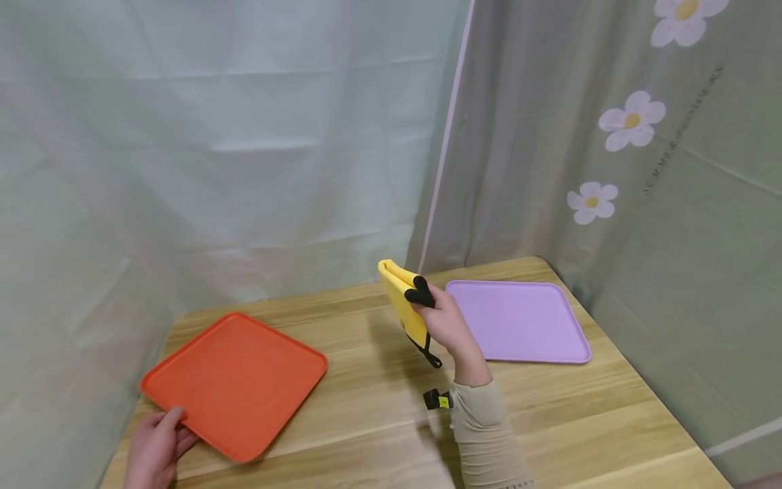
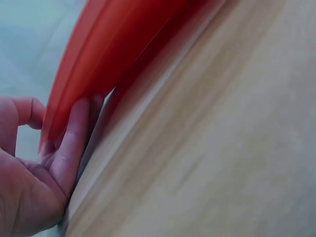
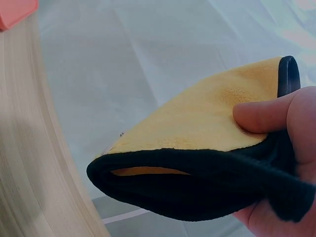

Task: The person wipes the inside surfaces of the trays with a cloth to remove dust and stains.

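My left hand [image 1: 155, 445] pinches the near-left edge of an orange tray [image 1: 235, 380], thumb over the rim and fingers underneath. In the left wrist view the tray [image 2: 123, 44] slants, with a gap between its underside and the wood near the fingers. Raised above the middle of the table, my right hand [image 1: 449, 322] grips a folded yellow cloth [image 1: 403, 305] with black trim. A black hanging loop dangles from its lower end. The right wrist view has the thumb pressing on the yellow face of the cloth [image 3: 197, 118], while the other fingers are mostly hidden behind it.
A purple tray [image 1: 519, 322] lies flat at the table's back right, behind the right hand. The wooden table [image 1: 354, 421] meets pale curtains [image 1: 275, 149] at the back and sides. A small black piece with a yellow label [image 1: 437, 399] shows beside the right sleeve.
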The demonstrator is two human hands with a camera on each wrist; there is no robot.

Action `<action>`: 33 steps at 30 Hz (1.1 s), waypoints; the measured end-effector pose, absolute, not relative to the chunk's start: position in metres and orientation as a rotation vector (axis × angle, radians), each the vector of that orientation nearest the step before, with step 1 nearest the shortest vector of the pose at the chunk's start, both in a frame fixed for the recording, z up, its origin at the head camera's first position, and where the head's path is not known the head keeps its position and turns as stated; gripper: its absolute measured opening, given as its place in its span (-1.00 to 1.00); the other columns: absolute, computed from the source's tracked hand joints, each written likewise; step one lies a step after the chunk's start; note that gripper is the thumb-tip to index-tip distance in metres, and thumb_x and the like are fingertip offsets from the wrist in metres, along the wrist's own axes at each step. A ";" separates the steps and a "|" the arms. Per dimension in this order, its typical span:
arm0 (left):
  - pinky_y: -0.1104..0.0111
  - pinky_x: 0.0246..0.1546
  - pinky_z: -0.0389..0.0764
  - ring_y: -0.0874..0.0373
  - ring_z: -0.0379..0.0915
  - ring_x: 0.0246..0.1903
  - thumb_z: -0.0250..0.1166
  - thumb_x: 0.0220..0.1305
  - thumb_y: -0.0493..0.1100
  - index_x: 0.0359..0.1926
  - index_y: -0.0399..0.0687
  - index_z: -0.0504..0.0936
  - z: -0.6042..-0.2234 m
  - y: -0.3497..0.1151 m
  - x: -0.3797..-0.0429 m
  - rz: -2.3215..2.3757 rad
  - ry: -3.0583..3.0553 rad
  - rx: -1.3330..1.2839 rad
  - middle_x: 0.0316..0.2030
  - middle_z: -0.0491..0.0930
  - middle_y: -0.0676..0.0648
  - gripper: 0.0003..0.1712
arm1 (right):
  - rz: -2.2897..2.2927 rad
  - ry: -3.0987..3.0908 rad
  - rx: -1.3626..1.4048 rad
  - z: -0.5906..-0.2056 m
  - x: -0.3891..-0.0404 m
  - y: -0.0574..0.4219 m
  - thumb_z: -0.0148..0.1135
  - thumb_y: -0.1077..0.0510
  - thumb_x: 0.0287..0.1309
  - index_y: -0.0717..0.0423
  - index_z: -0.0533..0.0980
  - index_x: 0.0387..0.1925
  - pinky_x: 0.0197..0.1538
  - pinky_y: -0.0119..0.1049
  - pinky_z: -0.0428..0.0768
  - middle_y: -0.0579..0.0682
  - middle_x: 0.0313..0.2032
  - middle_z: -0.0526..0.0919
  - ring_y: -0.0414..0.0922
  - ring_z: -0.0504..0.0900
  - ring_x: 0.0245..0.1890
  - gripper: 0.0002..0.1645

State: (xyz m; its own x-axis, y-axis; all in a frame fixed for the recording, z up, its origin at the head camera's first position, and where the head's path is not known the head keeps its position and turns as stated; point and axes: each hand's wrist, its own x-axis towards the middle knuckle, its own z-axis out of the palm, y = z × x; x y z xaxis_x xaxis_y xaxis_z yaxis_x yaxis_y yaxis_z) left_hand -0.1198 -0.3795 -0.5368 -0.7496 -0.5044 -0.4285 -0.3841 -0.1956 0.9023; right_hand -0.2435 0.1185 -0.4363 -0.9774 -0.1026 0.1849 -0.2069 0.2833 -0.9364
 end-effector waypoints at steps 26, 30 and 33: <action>0.30 -0.21 0.79 0.33 0.75 -0.22 0.15 0.67 -0.16 0.30 0.32 0.32 -0.530 -0.388 -0.115 -2.530 -1.681 0.966 -0.29 0.77 0.23 -0.64 | 1.803 -2.455 0.306 -0.434 -0.244 0.120 0.33 0.06 0.49 0.10 0.65 0.26 -0.04 0.00 0.71 0.17 0.05 0.74 0.05 0.73 -0.11 -0.59; 0.26 -0.19 0.79 0.28 0.76 -0.18 0.14 0.67 -0.17 0.26 0.34 0.34 -0.532 -0.391 -0.113 -2.620 -1.572 0.882 -0.25 0.79 0.19 -0.66 | 1.813 -2.461 0.291 -0.435 -0.245 0.120 0.32 0.08 0.50 0.08 0.64 0.28 -0.03 0.00 0.71 0.15 0.09 0.73 0.04 0.73 -0.08 -0.59; 0.24 -0.19 0.79 0.21 0.77 -0.17 0.13 0.67 -0.23 0.17 0.29 0.44 -0.534 -0.392 -0.110 -2.704 -1.460 0.759 -0.21 0.79 0.13 -0.72 | 1.833 -2.456 0.282 -0.435 -0.244 0.121 0.31 0.09 0.51 0.09 0.63 0.29 -0.03 0.01 0.71 0.15 0.10 0.72 0.05 0.73 -0.06 -0.59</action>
